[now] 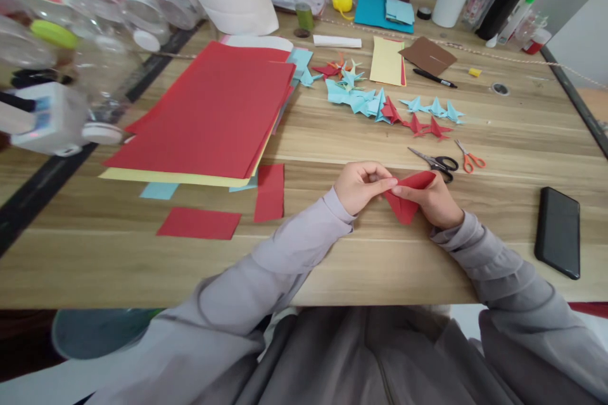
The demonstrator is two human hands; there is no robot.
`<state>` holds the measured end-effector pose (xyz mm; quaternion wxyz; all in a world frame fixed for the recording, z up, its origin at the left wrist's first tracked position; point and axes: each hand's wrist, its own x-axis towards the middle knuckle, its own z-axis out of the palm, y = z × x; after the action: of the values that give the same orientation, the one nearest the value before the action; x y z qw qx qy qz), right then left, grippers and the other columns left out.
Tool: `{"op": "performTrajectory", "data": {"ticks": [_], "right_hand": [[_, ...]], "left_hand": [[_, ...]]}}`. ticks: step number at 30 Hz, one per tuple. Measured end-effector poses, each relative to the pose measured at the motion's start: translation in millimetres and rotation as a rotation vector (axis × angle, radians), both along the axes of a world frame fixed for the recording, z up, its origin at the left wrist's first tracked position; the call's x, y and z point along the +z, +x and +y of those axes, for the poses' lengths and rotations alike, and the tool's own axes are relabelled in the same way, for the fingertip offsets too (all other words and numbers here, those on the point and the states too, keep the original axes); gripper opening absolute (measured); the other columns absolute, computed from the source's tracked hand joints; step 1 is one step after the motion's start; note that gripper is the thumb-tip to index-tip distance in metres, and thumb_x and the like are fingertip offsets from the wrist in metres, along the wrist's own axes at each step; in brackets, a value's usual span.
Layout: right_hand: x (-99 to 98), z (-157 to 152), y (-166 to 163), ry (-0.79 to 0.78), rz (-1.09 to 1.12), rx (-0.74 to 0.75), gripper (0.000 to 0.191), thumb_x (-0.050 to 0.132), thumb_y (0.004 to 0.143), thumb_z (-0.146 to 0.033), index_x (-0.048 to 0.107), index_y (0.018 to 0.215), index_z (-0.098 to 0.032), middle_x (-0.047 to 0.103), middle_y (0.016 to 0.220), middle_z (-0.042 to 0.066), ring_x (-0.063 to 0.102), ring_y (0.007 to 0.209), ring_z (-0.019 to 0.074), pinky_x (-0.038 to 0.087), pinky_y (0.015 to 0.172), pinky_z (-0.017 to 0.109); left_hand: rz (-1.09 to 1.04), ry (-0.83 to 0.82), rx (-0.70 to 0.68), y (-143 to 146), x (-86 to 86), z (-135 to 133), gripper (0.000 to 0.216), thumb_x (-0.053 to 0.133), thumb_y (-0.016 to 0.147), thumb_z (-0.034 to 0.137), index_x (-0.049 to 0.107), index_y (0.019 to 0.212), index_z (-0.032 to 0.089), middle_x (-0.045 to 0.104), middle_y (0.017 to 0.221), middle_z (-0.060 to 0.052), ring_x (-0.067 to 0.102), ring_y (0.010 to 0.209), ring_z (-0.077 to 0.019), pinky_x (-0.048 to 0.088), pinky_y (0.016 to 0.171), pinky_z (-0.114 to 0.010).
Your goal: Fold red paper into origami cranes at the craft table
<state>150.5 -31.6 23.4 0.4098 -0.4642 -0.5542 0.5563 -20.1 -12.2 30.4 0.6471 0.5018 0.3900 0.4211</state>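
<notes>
Both hands pinch a red folded paper above the front part of the wooden table. My left hand grips its left corner between thumb and fingers. My right hand holds the other side, with the thumb along the upper edge; the fingers behind the paper are hidden. A pointed flap hangs down between the hands. Just beyond my right hand lie black-handled scissors and small orange-handled scissors. Farther back are folded paper cranes in red and light blue.
A stack of large red sheets covers the table's left part, with red paper pieces in front. A black phone lies at the right. Plastic bottles crowd the far left. A pen and brown paper lie at the back.
</notes>
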Motion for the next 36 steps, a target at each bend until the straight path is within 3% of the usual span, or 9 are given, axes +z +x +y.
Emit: {"op": "performTrajectory", "data": {"ticks": [7,13,19,23,27,36], "right_hand": [[-2.8,1.0,0.3,0.018,0.020,-0.022,0.025,0.078,0.072,-0.041,0.072,0.065,-0.017,0.066,0.064,0.000,0.054,0.056,0.0110,0.044,0.054,0.025],[-1.6,0.4,-1.6,0.033,0.023,-0.017,0.024,0.083,0.065,-0.040,0.072,0.064,-0.019,0.068,0.065,0.000,0.055,0.058,0.0122,0.046,0.057,0.027],[-4.9,1.3,-1.2,0.016,0.066,-0.035,0.021,0.081,0.069,-0.037,0.072,0.064,-0.018,0.066,0.063,-0.001,0.054,0.058,0.0113,0.044,0.056,0.026],[-6.3,2.2,-1.4,0.011,0.108,-0.095,0.019,0.081,0.071,-0.035,0.073,0.067,-0.018,0.066,0.064,-0.001,0.055,0.058,0.0113,0.045,0.058,0.026],[-6.6,2.6,-2.0,-0.008,0.132,-0.118,0.022,0.080,0.071,-0.036,0.071,0.065,-0.017,0.065,0.062,-0.002,0.054,0.056,0.0104,0.043,0.055,0.025],[-6.9,3.3,-3.0,-0.050,0.193,-0.135,0.023,0.081,0.071,-0.035,0.068,0.065,-0.017,0.064,0.061,-0.002,0.054,0.056,0.0104,0.044,0.055,0.025]], "left_hand": [[-0.002,-0.035,0.033,0.0,-4.3,1.7,0.027,0.078,0.063,0.039,0.067,0.061,0.015,0.060,0.052,0.001,0.051,0.046,-0.0089,0.043,0.046,-0.023],[0.089,0.101,0.090,1.3,-4.9,1.6,0.021,0.079,0.062,0.032,0.068,0.060,0.014,0.066,0.057,-0.001,0.054,0.054,-0.0100,0.045,0.054,-0.023],[0.078,0.069,0.093,0.6,-9.0,2.3,0.031,0.079,0.065,0.045,0.072,0.066,0.014,0.071,0.066,-0.003,0.061,0.063,-0.0135,0.051,0.065,-0.027],[0.013,-0.005,0.080,0.6,-8.1,1.3,0.038,0.075,0.067,0.052,0.070,0.067,0.014,0.068,0.062,-0.003,0.059,0.057,-0.0122,0.051,0.058,-0.027],[0.055,0.019,0.051,-0.7,-4.4,1.3,0.027,0.081,0.062,0.036,0.068,0.063,0.013,0.063,0.055,0.000,0.055,0.049,-0.0101,0.050,0.051,-0.025],[0.001,0.021,0.040,-0.2,-9.9,2.4,0.024,0.075,0.067,0.036,0.071,0.070,0.012,0.069,0.066,-0.003,0.061,0.059,-0.0127,0.055,0.052,-0.025]]}}
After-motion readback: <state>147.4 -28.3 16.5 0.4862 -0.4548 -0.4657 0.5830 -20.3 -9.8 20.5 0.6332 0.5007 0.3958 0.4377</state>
